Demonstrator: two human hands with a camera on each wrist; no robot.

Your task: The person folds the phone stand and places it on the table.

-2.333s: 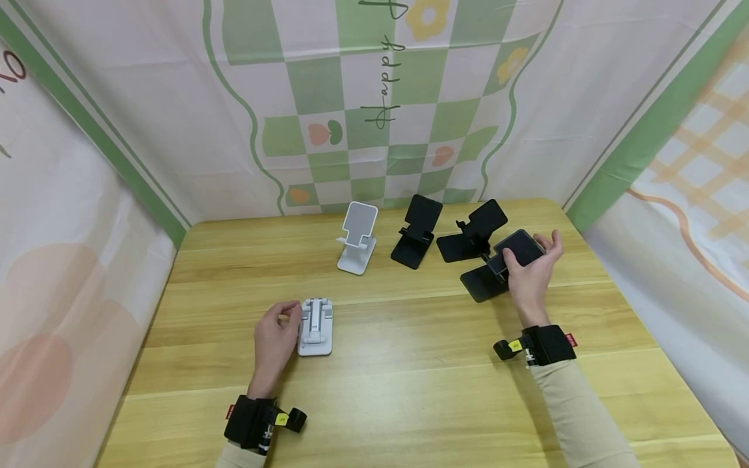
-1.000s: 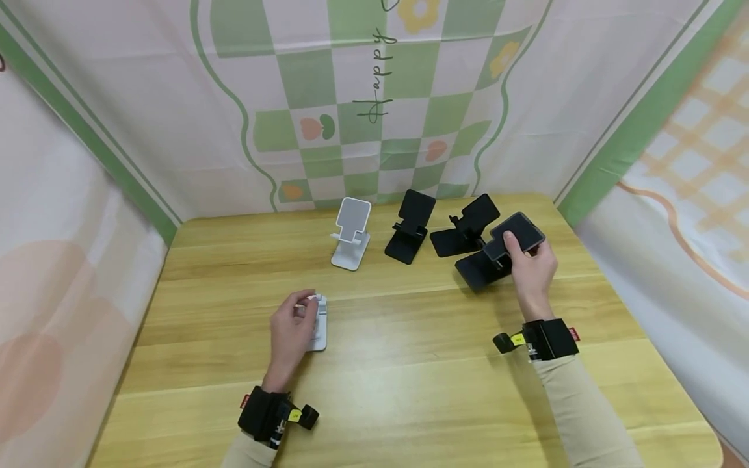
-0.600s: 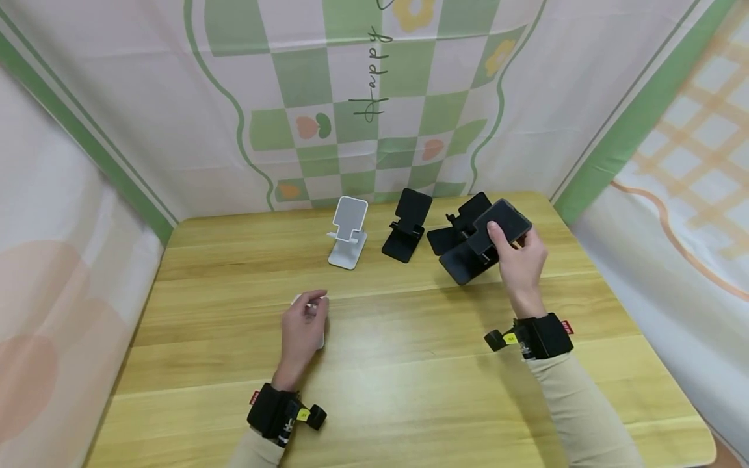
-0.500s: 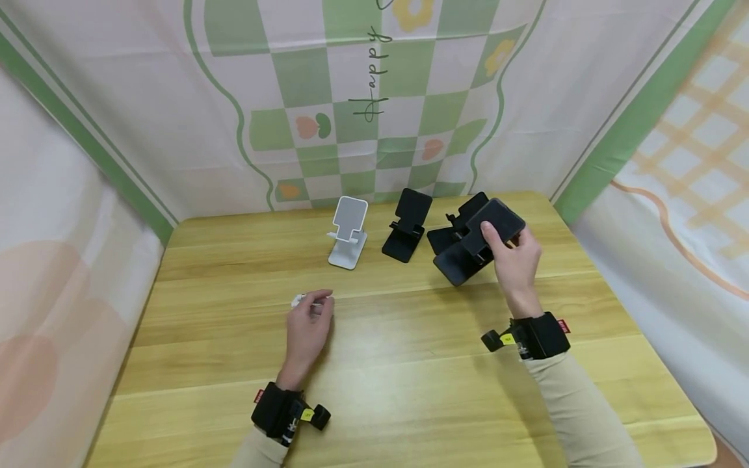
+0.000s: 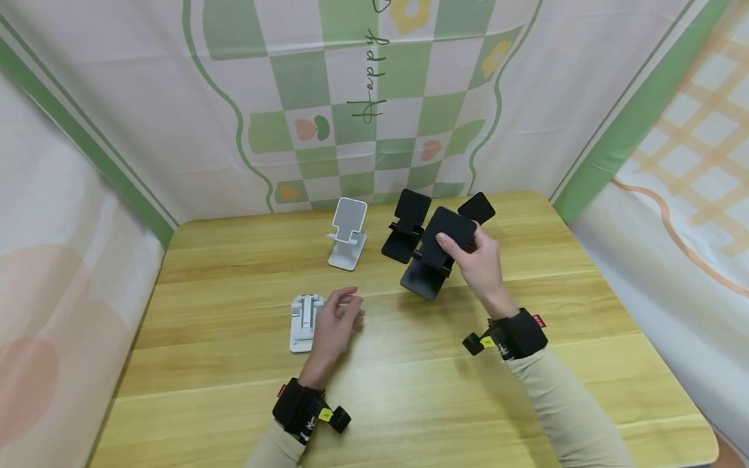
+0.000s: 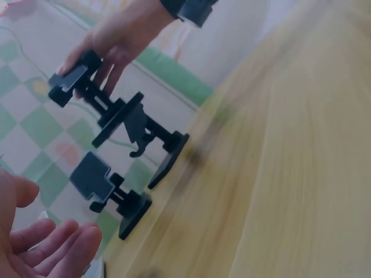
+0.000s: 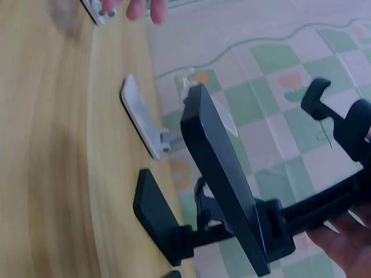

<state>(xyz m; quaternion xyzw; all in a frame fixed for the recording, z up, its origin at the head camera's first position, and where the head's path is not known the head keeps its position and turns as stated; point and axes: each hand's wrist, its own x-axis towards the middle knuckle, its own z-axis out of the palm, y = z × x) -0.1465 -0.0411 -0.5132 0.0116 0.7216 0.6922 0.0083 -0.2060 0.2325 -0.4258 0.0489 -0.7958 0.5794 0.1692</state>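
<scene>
My right hand grips the upper plate of a black phone stand, lifted clear of the table; its unfolded base shows in the right wrist view. My left hand holds nothing, its fingers loosely bent, beside a folded white phone stand lying on the table. Behind stand an unfolded white phone stand and a black phone stand. A further black phone stand at the right is mostly hidden by the lifted one and my right hand.
The wooden table has a rounded far right corner. A checked green and white curtain hangs close behind its back edge, with more cloth at both sides.
My right hand has lifted the black phone stand off the table's right side and carried it left toward the middle. My left hand has moved right, across and past the folded white stand.
</scene>
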